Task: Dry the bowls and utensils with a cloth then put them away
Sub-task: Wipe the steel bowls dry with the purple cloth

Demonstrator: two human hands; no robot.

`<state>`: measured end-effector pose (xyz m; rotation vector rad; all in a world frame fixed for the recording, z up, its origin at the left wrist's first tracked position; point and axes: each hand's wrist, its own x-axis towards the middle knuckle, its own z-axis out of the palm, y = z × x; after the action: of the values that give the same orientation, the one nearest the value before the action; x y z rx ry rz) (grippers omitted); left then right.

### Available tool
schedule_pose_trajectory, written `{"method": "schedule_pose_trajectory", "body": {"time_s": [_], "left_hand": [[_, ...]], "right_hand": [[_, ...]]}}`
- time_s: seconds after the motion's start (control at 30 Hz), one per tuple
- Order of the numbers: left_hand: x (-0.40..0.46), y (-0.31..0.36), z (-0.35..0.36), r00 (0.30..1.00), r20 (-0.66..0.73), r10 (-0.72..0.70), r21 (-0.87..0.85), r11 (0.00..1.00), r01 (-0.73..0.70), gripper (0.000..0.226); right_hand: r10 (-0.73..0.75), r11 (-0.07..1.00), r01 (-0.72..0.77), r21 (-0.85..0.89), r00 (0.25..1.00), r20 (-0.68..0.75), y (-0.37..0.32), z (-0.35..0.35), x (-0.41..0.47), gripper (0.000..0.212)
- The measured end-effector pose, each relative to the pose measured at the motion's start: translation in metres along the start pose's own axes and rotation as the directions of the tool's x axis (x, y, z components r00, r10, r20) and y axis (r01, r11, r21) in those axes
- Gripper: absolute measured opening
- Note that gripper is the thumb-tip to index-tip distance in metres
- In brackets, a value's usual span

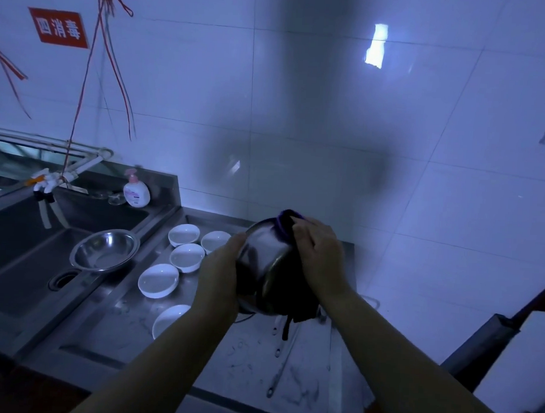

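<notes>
A: Over the bench (128, 322), left hand (219, 276) has its fingers curled round the rim of a steel bowl (262, 256), held tilted in the air. Right hand (317, 249) presses a dark cloth (287, 221) on it.

B: Handling?

A: Light, stiff, probably slick when wet; take it by the rim. Count: five white bowls (158, 279) on the bench, second steel bowl (104, 250) in the sink (22, 251), a few utensils (278, 356).

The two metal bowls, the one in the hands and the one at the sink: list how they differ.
The held metal bowl is lifted and tipped on its side; the sink bowl rests upright at the sink's edge. The left hand grips the held bowl while the right hand presses a dark cloth to it; nothing touches the sink bowl. Both are shiny steel.
</notes>
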<state>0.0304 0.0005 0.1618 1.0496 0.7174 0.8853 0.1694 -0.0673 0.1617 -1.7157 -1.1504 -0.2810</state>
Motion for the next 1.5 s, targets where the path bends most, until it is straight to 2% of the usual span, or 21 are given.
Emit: {"method": "schedule_pose_trajectory", "body": {"time_s": [0.1, 0.17, 0.23, 0.33, 0.43, 0.5, 0.67, 0.8, 0.87, 1.0, 1.1, 1.17, 1.23, 1.3, 1.43, 1.5], "left_hand": [[0.007, 0.003, -0.003, 0.993, -0.073, -0.088, -0.075, 0.994, 0.083, 0.024], [0.013, 0.001, -0.005, 0.980, -0.110, -0.163, -0.205, 0.969, 0.138, 0.026], [0.016, -0.003, -0.006, 0.966, -0.110, -0.235, -0.292, 0.936, 0.194, 0.020], [0.018, -0.008, -0.004, 0.953, -0.085, -0.290, -0.360, 0.901, 0.242, 0.023], [0.019, -0.010, 0.000, 0.956, -0.097, -0.276, -0.344, 0.911, 0.228, 0.023], [0.017, -0.010, 0.003, 0.954, -0.086, -0.289, -0.321, 0.914, 0.248, 0.024], [0.022, 0.003, 0.001, 0.935, -0.075, -0.348, -0.354, 0.885, 0.301, 0.025], [0.028, 0.017, -0.003, 0.936, -0.052, -0.349, -0.351, 0.883, 0.310, 0.033], [0.027, 0.021, -0.003, 0.944, -0.018, -0.329, -0.335, 0.892, 0.305, 0.033], [0.026, 0.027, -0.002, 0.966, 0.000, -0.257, -0.294, 0.924, 0.246, 0.028], [0.027, 0.029, -0.002, 0.966, 0.000, -0.260, -0.233, 0.939, 0.253, 0.029], [0.025, 0.029, 0.000, 0.969, -0.013, -0.246, -0.227, 0.945, 0.236, 0.027], [0.021, 0.026, 0.004, 0.976, 0.000, -0.218, -0.218, 0.952, 0.213, 0.029], [0.015, 0.019, 0.010, 0.973, 0.077, -0.218, -0.216, 0.949, 0.230, 0.032], [0.008, 0.008, 0.013, 0.918, 0.292, -0.270, -0.293, 0.888, 0.354, 0.038], [0.007, 0.007, 0.011, 0.891, 0.348, -0.291, -0.342, 0.846, 0.410, 0.039]], "right_hand": [[0.159, 0.984, -0.156, 0.085, 0.987, -0.031, 0.005, -0.002, -0.002, 0.024], [0.288, 0.940, -0.269, 0.209, 0.956, -0.062, 0.005, 0.003, -0.009, 0.025], [0.316, 0.927, -0.284, 0.246, 0.943, -0.100, 0.000, 0.006, -0.015, 0.026], [0.146, 0.987, -0.133, 0.088, 0.975, -0.170, -0.006, 0.007, -0.017, 0.030], [-0.010, 0.986, -0.007, -0.168, 0.994, -0.105, -0.013, 0.009, -0.019, 0.037], [-0.110, 0.956, 0.096, -0.277, 0.993, -0.037, -0.016, 0.012, -0.024, 0.038], [-0.400, 0.865, 0.416, -0.280, 0.909, 0.116, -0.008, 0.018, -0.045, 0.035], [-0.585, 0.764, 0.579, -0.285, 0.808, 0.075, 0.010, 0.013, -0.053, 0.026], [-0.600, 0.766, 0.578, -0.280, 0.800, 0.007, 0.015, 0.007, -0.049, 0.026], [-0.479, 0.866, 0.455, -0.207, 0.874, -0.083, 0.014, -0.005, -0.036, 0.040], [-0.297, 0.949, 0.285, -0.134, 0.952, -0.078, 0.005, -0.014, -0.019, 0.031], [-0.216, 0.969, 0.211, -0.127, 0.976, -0.027, -0.005, -0.016, -0.007, 0.035], [-0.217, 0.958, 0.219, -0.185, 0.976, 0.034, -0.014, -0.016, 0.002, 0.040], [-0.251, 0.924, 0.268, -0.274, 0.963, 0.098, -0.024, -0.012, 0.008, 0.040], [-0.370, 0.821, 0.435, -0.371, 0.899, 0.236, -0.032, 0.001, 0.002, 0.033], [-0.408, 0.763, 0.503, -0.406, 0.862, 0.301, -0.029, 0.006, -0.005, 0.032]]}}
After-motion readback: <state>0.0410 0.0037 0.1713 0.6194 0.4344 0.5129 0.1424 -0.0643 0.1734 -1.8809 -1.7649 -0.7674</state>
